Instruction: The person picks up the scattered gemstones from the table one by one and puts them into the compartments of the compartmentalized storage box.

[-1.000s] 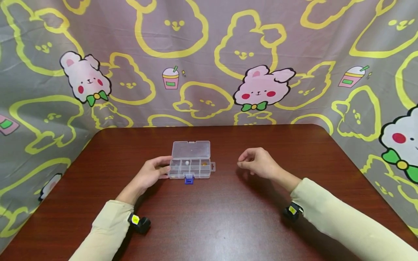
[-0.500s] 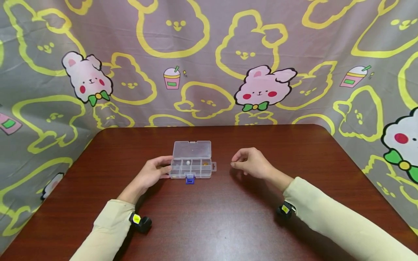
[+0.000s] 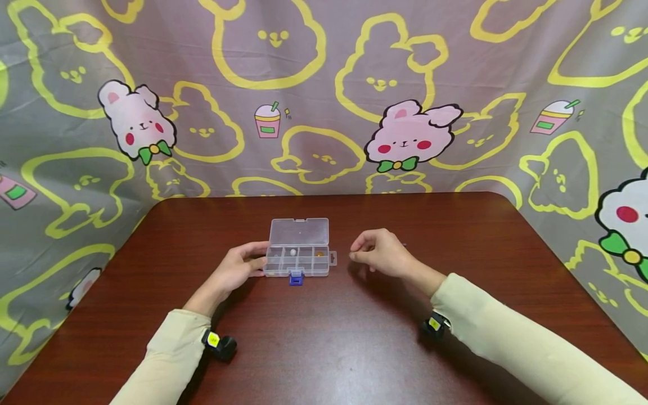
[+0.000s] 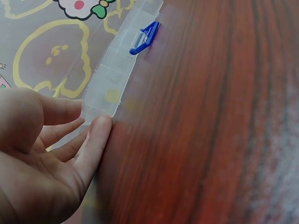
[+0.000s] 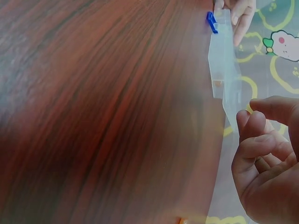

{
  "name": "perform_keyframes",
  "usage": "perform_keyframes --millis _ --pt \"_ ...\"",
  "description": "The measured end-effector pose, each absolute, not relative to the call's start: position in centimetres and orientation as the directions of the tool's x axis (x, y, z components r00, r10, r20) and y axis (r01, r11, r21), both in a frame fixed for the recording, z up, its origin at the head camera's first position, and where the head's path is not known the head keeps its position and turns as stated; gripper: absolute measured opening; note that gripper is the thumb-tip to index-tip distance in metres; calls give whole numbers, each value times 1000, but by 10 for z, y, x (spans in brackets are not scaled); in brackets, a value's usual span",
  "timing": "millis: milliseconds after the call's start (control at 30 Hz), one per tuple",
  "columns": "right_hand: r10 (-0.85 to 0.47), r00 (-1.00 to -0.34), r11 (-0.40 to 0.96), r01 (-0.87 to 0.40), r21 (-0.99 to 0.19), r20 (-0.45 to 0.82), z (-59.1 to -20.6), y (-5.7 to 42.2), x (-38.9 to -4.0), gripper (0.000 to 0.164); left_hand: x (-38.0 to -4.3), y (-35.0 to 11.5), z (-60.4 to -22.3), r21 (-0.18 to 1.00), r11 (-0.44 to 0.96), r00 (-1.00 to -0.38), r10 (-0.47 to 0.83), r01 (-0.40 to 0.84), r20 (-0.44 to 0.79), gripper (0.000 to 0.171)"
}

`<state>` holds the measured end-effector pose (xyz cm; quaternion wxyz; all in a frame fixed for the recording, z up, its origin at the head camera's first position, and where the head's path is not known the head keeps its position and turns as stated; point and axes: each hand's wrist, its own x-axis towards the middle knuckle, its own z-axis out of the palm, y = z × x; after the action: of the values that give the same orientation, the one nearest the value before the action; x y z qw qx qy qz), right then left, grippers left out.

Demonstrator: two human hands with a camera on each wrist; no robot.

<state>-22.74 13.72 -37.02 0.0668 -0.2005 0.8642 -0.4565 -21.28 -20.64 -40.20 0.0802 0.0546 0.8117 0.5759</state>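
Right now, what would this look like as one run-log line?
left hand: holds clear rectangular plastic compartment box; right hand: apart from box, grasp unclear; transparent lid: open; inside: small white ball, small gold piece

L hand [image 4: 46, 182] grips clr box [image 4: 110, 74] on tbl [image 4: 201, 116].

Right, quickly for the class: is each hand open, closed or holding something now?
Left hand: closed, gripping one end of the clear box.
Right hand: curled; whether it pinches anything cannot be told.

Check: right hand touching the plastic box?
Apart. The head view plainly shows a strip of table between the right hand and the plastic box.
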Motion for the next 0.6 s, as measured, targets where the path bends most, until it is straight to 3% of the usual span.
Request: perform_keyframes --millis 600 --pt "-423 -904 470 -282 -836 66 -371 114 -226 4 -213 -206 -404 937 350 -982 176 -4 -70 44"
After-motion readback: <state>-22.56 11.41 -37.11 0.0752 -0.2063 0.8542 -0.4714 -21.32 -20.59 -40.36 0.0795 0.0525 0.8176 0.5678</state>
